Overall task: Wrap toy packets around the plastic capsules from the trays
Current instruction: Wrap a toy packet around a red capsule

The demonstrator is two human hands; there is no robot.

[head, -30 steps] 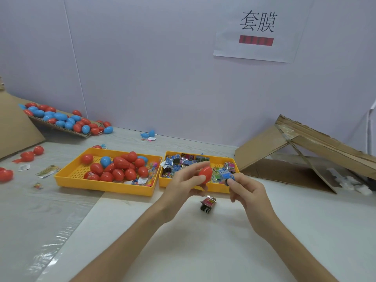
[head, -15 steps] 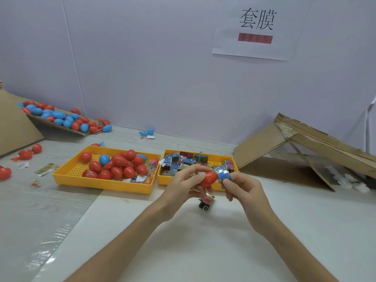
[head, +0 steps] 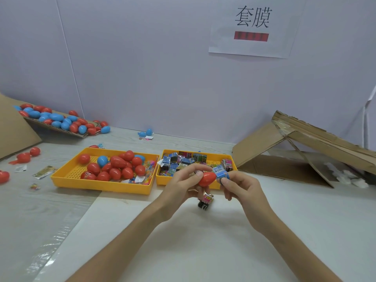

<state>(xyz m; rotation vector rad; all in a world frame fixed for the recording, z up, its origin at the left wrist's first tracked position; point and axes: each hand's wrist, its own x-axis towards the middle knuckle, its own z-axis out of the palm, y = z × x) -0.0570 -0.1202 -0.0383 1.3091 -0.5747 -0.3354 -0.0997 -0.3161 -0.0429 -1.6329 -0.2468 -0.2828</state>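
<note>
My left hand (head: 183,184) grips a red egg-shaped capsule (head: 207,178) with its narrow end pointing right. My right hand (head: 240,188) pinches a small blue printed toy packet (head: 221,172) right at the capsule's tip, touching it. Both hands hover above the white table just in front of the trays. The left yellow tray (head: 67,176) holds several red and blue capsules (head: 116,165). The right yellow tray (head: 225,158) holds several folded packets (head: 183,160). One more packet (head: 206,201) lies on the table below my hands.
A slanted cardboard sheet (head: 61,129) at the far left carries many red and blue capsules. Loose red capsules (head: 26,156) and paper scraps lie on the left of the table. A collapsed cardboard box (head: 301,151) stands at the right. A paper sign (head: 252,27) hangs on the wall.
My two hands have come together: the packet in my right hand moved left until it meets the tip of the red capsule. The loose packet below stayed put.
</note>
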